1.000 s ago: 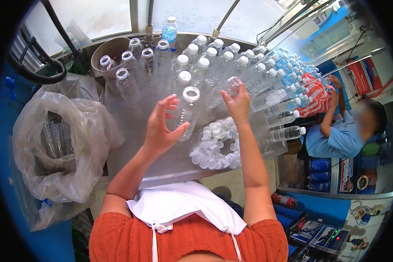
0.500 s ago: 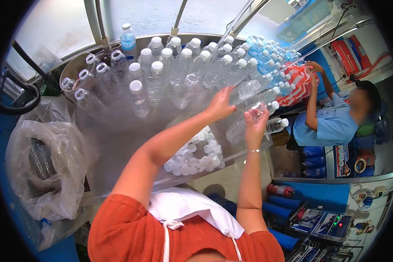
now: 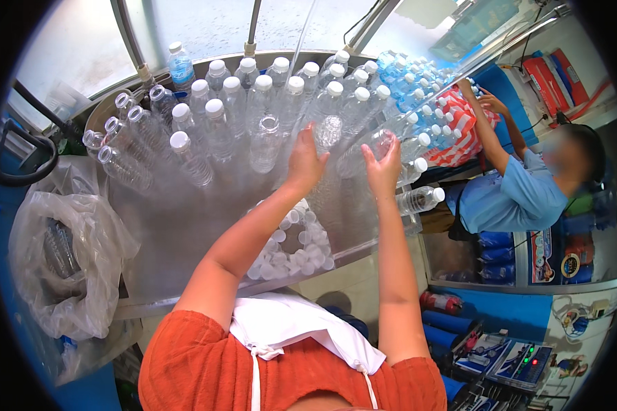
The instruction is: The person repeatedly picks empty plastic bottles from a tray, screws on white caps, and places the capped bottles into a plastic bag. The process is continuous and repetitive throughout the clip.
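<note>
"Where's the left hand (image 3: 307, 163)?"
"Beside a clear bottle (image 3: 330, 130), above the metal table (image 3: 168, 222). The right hand (image 3: 385, 164) is at a second bottle (image 3: 352, 163)."
"Gripping?"
"I can't tell for either; transparent plastic blurs it. Loose white caps (image 3: 313, 258) lie nearby."

There is one heap of white caps (image 3: 313, 255), overlapping too much to count; beyond it to the left cluster six uncapped clear bottles (image 3: 129, 172), and at least one more uncapped bottle (image 3: 264, 148) stands beyond it. Past the heap are one blue-labelled bottle (image 3: 181, 70) and over a dozen white-capped clear bottles (image 3: 219, 133), too crowded for an exact count. One translucent plastic bag (image 3: 106, 240) sits left of the heap, one striped bag (image 3: 459, 133) beyond its right.
</note>
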Available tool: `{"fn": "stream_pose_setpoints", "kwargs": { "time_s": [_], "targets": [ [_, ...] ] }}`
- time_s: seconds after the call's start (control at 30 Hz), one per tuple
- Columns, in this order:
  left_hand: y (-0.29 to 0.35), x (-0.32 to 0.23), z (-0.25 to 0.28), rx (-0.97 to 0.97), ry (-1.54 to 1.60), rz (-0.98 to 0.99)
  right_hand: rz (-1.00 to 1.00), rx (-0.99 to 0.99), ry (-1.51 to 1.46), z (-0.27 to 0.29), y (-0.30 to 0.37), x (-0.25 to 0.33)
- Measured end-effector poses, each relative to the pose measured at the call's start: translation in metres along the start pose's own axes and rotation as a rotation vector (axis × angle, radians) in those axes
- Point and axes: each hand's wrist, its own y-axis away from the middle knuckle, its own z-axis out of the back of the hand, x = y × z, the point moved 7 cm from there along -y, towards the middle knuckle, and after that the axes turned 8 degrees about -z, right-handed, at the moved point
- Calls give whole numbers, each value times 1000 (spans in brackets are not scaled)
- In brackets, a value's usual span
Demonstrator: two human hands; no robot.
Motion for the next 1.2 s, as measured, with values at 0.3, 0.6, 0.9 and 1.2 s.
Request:
{"fn": "stream_pose_setpoints", "kwargs": {
  "time_s": [0.3,0.6,0.9,1.2],
  "targets": [
    [29,-1,19,106,-109,120,106,-13,114,6,-18,19],
    [107,-17,62,651,-401,94,118,73,278,3,-16,20],
    [68,7,2,423,437,648,-516,421,-491,-16,-11,-43],
    [5,54,-163,382,793,1063,-1078,693,-1544,-26,42,-75]
  ]
}}
